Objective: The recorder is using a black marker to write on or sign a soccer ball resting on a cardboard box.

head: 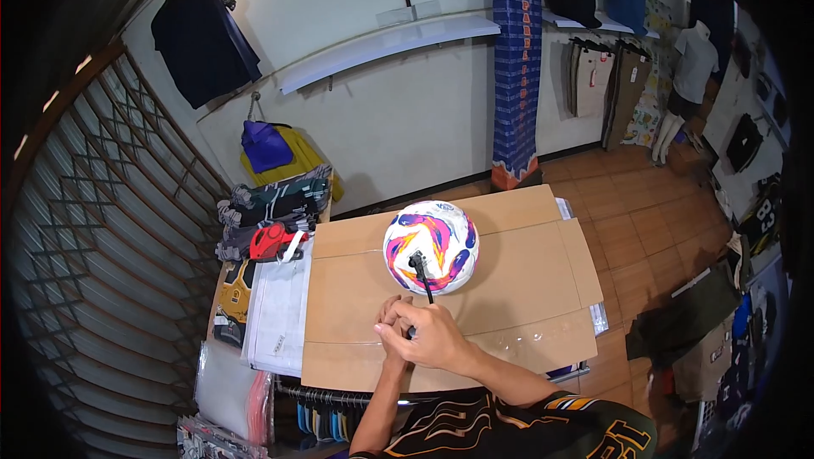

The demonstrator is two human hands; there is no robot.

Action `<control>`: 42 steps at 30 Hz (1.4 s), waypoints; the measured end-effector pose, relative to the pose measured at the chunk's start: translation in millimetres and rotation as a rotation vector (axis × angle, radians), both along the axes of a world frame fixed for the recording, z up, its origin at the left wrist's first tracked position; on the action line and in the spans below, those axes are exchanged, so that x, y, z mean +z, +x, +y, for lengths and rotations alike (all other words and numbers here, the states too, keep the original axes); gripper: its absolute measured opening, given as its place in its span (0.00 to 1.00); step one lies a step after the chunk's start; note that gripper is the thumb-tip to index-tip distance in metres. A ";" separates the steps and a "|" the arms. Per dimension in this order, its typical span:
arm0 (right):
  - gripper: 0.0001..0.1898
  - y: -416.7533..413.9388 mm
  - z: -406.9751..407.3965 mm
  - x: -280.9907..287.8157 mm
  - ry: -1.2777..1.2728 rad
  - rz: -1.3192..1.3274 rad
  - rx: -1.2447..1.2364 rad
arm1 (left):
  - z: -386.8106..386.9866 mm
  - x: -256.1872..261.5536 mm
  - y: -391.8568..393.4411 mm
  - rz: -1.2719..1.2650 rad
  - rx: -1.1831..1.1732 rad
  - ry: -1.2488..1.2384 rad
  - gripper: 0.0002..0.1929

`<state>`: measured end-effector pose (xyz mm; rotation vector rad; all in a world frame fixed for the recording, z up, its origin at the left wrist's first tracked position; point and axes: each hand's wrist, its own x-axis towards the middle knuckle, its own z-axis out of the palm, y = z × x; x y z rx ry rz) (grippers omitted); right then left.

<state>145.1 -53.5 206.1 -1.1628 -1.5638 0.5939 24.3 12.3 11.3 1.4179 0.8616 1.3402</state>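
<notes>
A white ball [399, 266] with purple, pink and orange patterns rests on flattened cardboard [534, 268] before me. The dark head of a slim black tool [427, 284] is over the ball's near side, by a grey-black patch; I cannot tell whether it touches. My right hand [435, 337] grips the tool's shaft just short of the ball. Tucked against it, partly behind it, is my left hand [391, 322] with bent fingers. A dark end [412, 332] shows between the two hands. Whether my left hand also holds the tool is hidden.
Left of the cardboard lie white plastic packaging [276, 312], a red tape dispenser [270, 241] and folded garments [305, 195]. A folding metal gate [108, 230] stands farther left. Behind the table rises a blue pillar [516, 77] with lettering. Dark clothing [687, 306] is piled at the right.
</notes>
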 end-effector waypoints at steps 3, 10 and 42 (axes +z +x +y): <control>0.13 -1.1 6.6 -18.4 0.003 -0.066 -0.034 | -3.6 14.3 -1.9 0.729 0.221 0.423 0.20; 0.16 -2.5 17.9 -59.4 -0.039 -0.090 -0.078 | -5.0 9.6 1.7 0.769 0.248 0.348 0.19; 0.19 -1.7 4.2 -30.7 -0.064 -0.058 -0.094 | 0.7 1.7 -3.1 0.707 0.180 0.327 0.20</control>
